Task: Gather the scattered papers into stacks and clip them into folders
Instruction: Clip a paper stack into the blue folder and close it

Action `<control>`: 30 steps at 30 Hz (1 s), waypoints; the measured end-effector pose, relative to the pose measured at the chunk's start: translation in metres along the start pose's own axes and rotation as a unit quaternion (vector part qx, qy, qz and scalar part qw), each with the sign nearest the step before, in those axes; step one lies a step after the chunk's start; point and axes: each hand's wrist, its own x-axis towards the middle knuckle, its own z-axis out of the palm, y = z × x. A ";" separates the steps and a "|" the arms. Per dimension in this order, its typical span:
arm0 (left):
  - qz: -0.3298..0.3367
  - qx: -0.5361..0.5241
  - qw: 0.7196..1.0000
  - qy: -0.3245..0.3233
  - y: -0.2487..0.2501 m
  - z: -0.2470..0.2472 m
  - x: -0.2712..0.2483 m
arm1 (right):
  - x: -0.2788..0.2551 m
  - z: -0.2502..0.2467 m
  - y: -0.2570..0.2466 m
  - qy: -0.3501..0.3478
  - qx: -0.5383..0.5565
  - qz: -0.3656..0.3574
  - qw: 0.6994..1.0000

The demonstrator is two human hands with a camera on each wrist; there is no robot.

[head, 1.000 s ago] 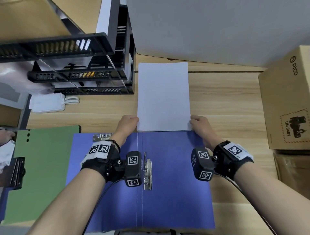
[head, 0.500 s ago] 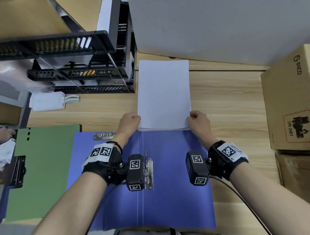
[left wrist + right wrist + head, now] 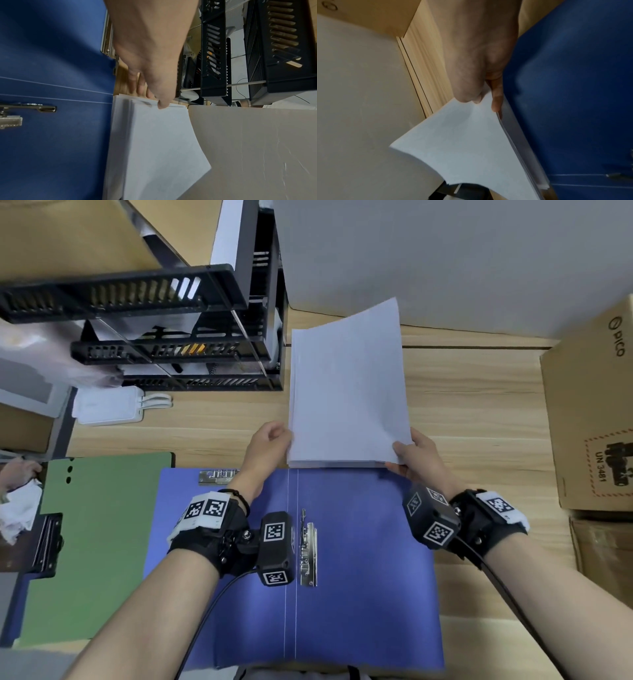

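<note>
A white paper stack [image 3: 346, 392] lies on the wooden desk just beyond an open blue folder [image 3: 359, 577] with a metal clip [image 3: 307, 549] near its spine. My right hand [image 3: 416, 453] pinches the stack's near right corner [image 3: 471, 135], thumb on top, and lifts the right side so the sheets bow upward. At the near left corner [image 3: 154, 142] my left hand [image 3: 270, 445] grips the stack's edge, thumb on top [image 3: 163, 104].
A black tiered paper tray [image 3: 178, 337] stands at the back left. A green folder [image 3: 96, 542] with a black clip lies left of the blue one. Cardboard boxes [image 3: 592, 419] stand on the right. A grey wall panel [image 3: 445, 258] runs behind. A white power strip [image 3: 109, 405] sits near the tray.
The stack lay flat on the desk with a hand at each near corner. Now its right side and far right corner have risen, and my right hand has closed on the corner.
</note>
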 end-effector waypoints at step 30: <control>0.208 -0.041 0.972 -0.106 0.014 -0.025 -0.108 | -0.124 -0.006 0.015 -0.020 -0.083 -0.186 0.979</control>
